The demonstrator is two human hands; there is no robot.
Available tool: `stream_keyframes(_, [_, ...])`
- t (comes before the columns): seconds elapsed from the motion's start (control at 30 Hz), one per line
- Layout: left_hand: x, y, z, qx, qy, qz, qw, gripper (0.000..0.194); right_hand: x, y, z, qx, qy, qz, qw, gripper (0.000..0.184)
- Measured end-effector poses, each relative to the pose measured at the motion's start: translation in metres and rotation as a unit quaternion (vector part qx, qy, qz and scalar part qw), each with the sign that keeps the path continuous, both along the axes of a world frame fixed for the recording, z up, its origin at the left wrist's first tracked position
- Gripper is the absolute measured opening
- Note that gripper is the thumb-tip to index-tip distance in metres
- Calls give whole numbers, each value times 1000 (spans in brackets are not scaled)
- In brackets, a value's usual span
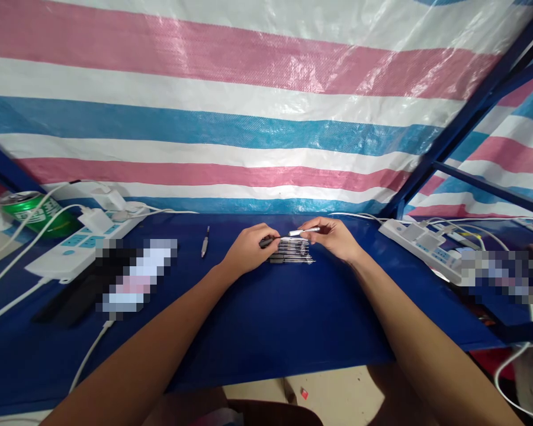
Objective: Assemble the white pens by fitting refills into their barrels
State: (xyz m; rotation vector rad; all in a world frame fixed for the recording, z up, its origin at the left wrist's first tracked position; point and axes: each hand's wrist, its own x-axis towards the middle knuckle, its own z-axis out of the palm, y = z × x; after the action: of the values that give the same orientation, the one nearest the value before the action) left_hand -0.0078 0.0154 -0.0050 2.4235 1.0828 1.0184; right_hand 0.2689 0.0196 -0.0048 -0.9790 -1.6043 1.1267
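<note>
At the middle of the blue bench (302,319), a row of pens (293,251) lies side by side, directly below both hands. The fingers of the left hand (253,245) grip a dark pen part (265,242); the fingers of the right hand (333,238) pinch a white pen part (297,232). Contact between the two parts cannot be determined. A single grey pen (205,244) lies apart, left of the left hand

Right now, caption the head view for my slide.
Left hand holding a black pen piece, right hand a white piece, beside lined-up pens on a blue table.
</note>
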Motion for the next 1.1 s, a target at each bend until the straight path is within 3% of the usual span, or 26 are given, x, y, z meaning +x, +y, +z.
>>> stream_keyframes(0.13, [-3, 3, 2, -15, -45, 28, 998, 16, 13, 6, 4, -6, 69, -61, 996, 36])
stream_keyframes(0.3, [-5, 6, -2, -96, -138, 42, 985, 29, 19, 9, 7, -36, 150, -69, 986, 40])
stream_keyframes(0.47, [-8, 8, 0, -120, -177, 38, 976, 45, 20, 11, 5, -63, 136, -98, 984, 48])
stream_keyframes(0.57, [-22, 11, 12, -115, -173, 101, 973, 47, 22, 13, 1, -64, 107, -117, 985, 52])
stream_keyframes(0.7, [-60, 14, 32, -83, -92, 229, 966, 42, 27, 17, -4, -66, 98, -140, 983, 55])
stream_keyframes(0.77, [-81, 13, 34, -76, -22, 280, 957, 44, 29, 18, -5, -68, 109, -151, 980, 56])
stream_keyframes(0.83, [-98, 9, 29, -97, 40, 314, 944, 49, 30, 19, -6, -70, 116, -155, 979, 57])
stream_keyframes(0.97, [-113, -1, 6, -79, 167, 403, 896, 86, 32, 21, -10, -62, 107, -157, 980, 60])
stream_keyframes(1.03, [-116, -5, -3, -102, 209, 407, 883, 85, 35, 23, -14, -48, 79, -165, 982, 60])
stream_keyframes(1.1, [-118, -8, -7, -105, 224, 389, 887, 72, 40, 26, -18, -31, 8, -186, 982, 55])
